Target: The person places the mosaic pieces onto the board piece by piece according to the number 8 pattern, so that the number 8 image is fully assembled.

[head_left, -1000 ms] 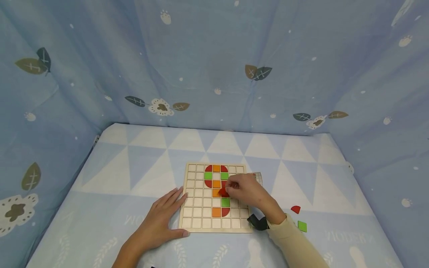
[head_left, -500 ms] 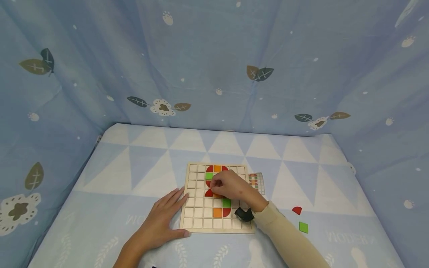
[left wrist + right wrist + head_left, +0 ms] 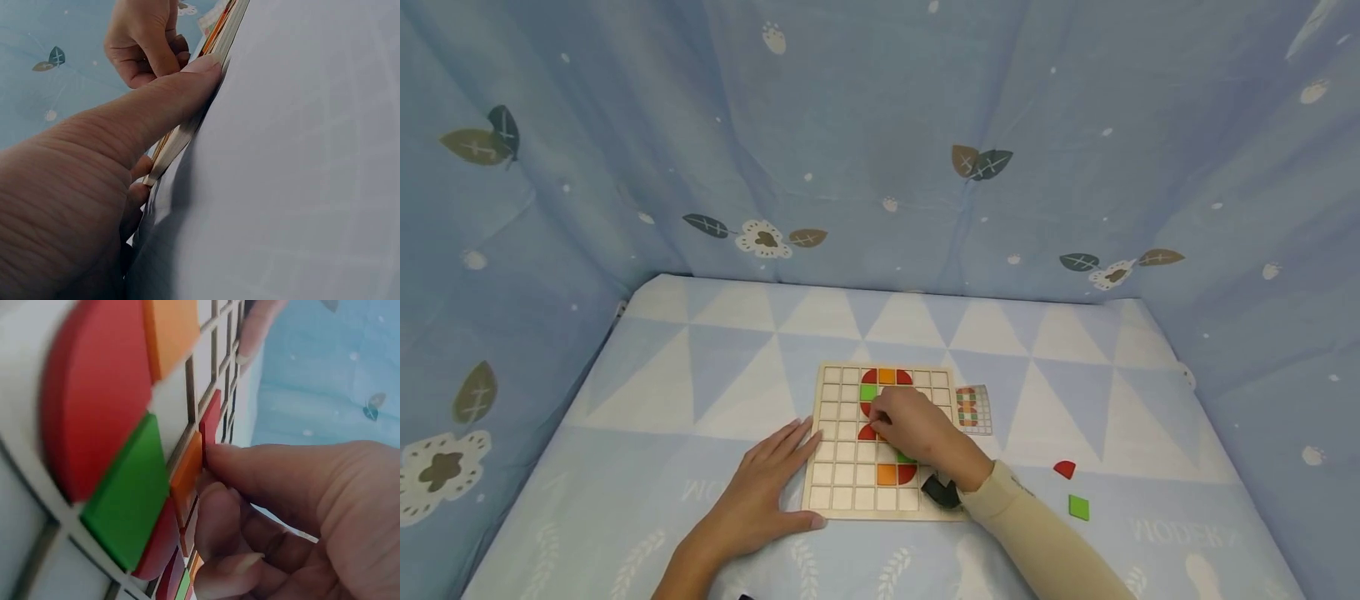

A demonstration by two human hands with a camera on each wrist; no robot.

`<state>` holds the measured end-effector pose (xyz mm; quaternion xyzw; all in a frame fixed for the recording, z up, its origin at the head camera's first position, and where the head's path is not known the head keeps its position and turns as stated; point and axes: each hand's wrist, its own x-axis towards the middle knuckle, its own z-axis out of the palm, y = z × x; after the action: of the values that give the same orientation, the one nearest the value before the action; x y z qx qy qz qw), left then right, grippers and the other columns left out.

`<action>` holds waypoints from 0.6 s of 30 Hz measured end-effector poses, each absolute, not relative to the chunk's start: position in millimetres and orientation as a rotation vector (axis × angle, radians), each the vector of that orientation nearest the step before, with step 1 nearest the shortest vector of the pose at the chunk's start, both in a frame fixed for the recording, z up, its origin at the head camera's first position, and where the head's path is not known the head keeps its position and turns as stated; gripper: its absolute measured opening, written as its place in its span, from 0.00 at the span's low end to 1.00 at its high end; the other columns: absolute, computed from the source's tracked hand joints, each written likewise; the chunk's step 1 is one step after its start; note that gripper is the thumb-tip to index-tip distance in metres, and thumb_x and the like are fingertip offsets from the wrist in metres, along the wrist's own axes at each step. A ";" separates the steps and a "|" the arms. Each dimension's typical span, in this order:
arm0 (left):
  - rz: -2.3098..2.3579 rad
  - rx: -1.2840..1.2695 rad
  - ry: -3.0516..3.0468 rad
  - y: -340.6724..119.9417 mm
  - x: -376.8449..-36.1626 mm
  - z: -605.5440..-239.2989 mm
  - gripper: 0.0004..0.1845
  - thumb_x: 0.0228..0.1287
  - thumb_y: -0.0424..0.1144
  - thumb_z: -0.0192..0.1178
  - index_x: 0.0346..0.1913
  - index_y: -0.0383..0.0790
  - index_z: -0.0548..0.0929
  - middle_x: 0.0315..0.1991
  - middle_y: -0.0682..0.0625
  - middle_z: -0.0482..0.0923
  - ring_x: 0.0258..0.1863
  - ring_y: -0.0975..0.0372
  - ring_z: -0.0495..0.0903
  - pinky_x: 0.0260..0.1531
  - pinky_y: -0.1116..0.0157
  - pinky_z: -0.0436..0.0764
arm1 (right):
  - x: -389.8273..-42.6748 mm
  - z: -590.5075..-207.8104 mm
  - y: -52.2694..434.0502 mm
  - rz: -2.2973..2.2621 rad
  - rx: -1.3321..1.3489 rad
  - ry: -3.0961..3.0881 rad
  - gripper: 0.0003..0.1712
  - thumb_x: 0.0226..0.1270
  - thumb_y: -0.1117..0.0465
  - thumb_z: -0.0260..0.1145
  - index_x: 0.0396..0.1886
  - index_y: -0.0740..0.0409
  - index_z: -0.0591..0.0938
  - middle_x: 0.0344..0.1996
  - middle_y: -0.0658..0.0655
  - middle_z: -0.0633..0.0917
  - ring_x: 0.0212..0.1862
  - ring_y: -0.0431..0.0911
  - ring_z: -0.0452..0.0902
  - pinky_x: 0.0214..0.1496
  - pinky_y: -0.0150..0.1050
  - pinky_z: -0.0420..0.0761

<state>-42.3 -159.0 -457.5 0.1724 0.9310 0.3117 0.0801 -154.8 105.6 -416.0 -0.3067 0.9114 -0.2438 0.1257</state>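
Shifted left since a second ago — right hand (image 3: 917, 433) now over the grid board (image 3: 835, 467) at lower centre, fingertips (image 3: 215, 456) pressing a red piece (image 3: 211, 422) into its cell. Only the right wrist view shows that contact. Left hand (image 3: 760, 500) flat, fingers straight, steadying the board's left edge.

board (image 3: 842, 467): pale matt wood | tiles (image 3: 119, 500): smooth, painted | tablecloth (image 3: 700, 367): printed cloth
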 end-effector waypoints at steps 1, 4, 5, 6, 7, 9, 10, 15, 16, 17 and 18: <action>0.933 0.517 2.785 -158.6 -42.7 -457.4 0.60 0.50 0.68 0.76 0.83 0.48 0.61 0.85 0.54 0.49 0.83 0.53 0.47 0.73 0.42 0.52 | -153.4 -416.4 106.3 -0.720 -0.889 2.667 0.07 0.74 0.63 0.69 0.33 0.50 0.87 0.30 0.44 0.80 0.31 0.39 0.73 0.35 0.35 0.76; 0.931 0.521 2.787 -157.5 -43.1 -457.1 0.60 0.50 0.68 0.76 0.83 0.48 0.61 0.85 0.54 0.48 0.83 0.53 0.46 0.73 0.42 0.52 | -149.3 -416.5 111.8 -0.759 -0.886 2.699 0.06 0.73 0.63 0.70 0.33 0.51 0.86 0.29 0.44 0.79 0.30 0.39 0.72 0.34 0.35 0.76; 0.931 0.522 2.789 -157.3 -43.0 -456.9 0.61 0.50 0.67 0.76 0.83 0.48 0.61 0.85 0.54 0.48 0.83 0.52 0.46 0.73 0.42 0.52 | -147.8 -416.1 114.9 -0.775 -0.882 2.706 0.06 0.73 0.63 0.71 0.33 0.51 0.86 0.29 0.44 0.79 0.30 0.39 0.72 0.34 0.35 0.76; 0.935 0.522 2.789 -157.2 -42.7 -456.7 0.60 0.50 0.67 0.76 0.83 0.48 0.61 0.85 0.54 0.49 0.83 0.52 0.46 0.73 0.42 0.52 | -146.1 -415.2 118.5 -0.793 -0.880 2.713 0.05 0.73 0.62 0.71 0.34 0.51 0.86 0.29 0.43 0.80 0.31 0.39 0.72 0.35 0.35 0.77; 0.938 0.522 2.791 -157.2 -42.4 -456.4 0.60 0.50 0.67 0.77 0.83 0.48 0.61 0.85 0.54 0.49 0.83 0.52 0.47 0.73 0.42 0.52 | -144.3 -413.9 122.7 -0.810 -0.873 2.720 0.05 0.72 0.63 0.71 0.34 0.51 0.87 0.30 0.43 0.80 0.31 0.39 0.73 0.35 0.35 0.77; 0.944 0.520 2.794 -157.4 -41.8 -455.8 0.60 0.50 0.65 0.77 0.83 0.47 0.62 0.85 0.54 0.49 0.83 0.52 0.47 0.73 0.42 0.53 | -140.9 -411.2 132.3 -0.840 -0.837 2.740 0.04 0.71 0.63 0.72 0.35 0.51 0.87 0.31 0.43 0.81 0.32 0.39 0.73 0.36 0.36 0.78; 0.946 0.519 2.795 -157.5 -41.5 -455.5 0.60 0.49 0.64 0.78 0.83 0.47 0.62 0.85 0.54 0.49 0.83 0.52 0.47 0.73 0.42 0.52 | -139.3 -410.0 137.9 -0.852 -0.810 2.751 0.03 0.71 0.63 0.73 0.35 0.51 0.87 0.32 0.43 0.81 0.32 0.39 0.73 0.37 0.36 0.78; 0.937 0.514 2.803 -157.6 -41.0 -455.5 0.60 0.48 0.62 0.79 0.83 0.47 0.62 0.85 0.54 0.49 0.83 0.52 0.47 0.73 0.42 0.53 | -133.3 -405.7 172.2 -0.885 -0.663 2.794 0.02 0.71 0.62 0.73 0.36 0.51 0.87 0.29 0.42 0.81 0.32 0.40 0.72 0.37 0.37 0.76; 0.936 0.516 2.804 -157.4 -41.1 -455.6 0.60 0.49 0.62 0.79 0.83 0.47 0.62 0.85 0.54 0.49 0.83 0.52 0.48 0.73 0.42 0.53 | -132.6 -405.5 180.6 -0.891 -0.634 2.794 0.02 0.71 0.61 0.73 0.36 0.51 0.87 0.29 0.42 0.80 0.32 0.40 0.72 0.37 0.37 0.76; 0.936 0.517 2.806 -157.2 -41.2 -455.8 0.60 0.49 0.63 0.79 0.83 0.47 0.62 0.85 0.54 0.49 0.83 0.52 0.48 0.73 0.42 0.53 | -131.8 -405.3 189.1 -0.892 -0.616 2.796 0.02 0.71 0.61 0.72 0.36 0.52 0.87 0.28 0.42 0.80 0.31 0.40 0.72 0.37 0.38 0.75; 0.937 0.520 2.808 -157.1 -41.3 -456.0 0.60 0.49 0.63 0.79 0.83 0.47 0.62 0.85 0.54 0.50 0.83 0.52 0.48 0.73 0.42 0.53 | -131.1 -405.3 197.6 -0.891 -0.599 2.799 0.03 0.72 0.61 0.72 0.36 0.52 0.87 0.28 0.42 0.80 0.31 0.40 0.72 0.36 0.38 0.75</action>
<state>-41.3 -157.1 -456.0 0.1727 0.9320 0.3112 0.0681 -131.1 197.6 -405.3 -0.1993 0.9313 -0.2963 0.0719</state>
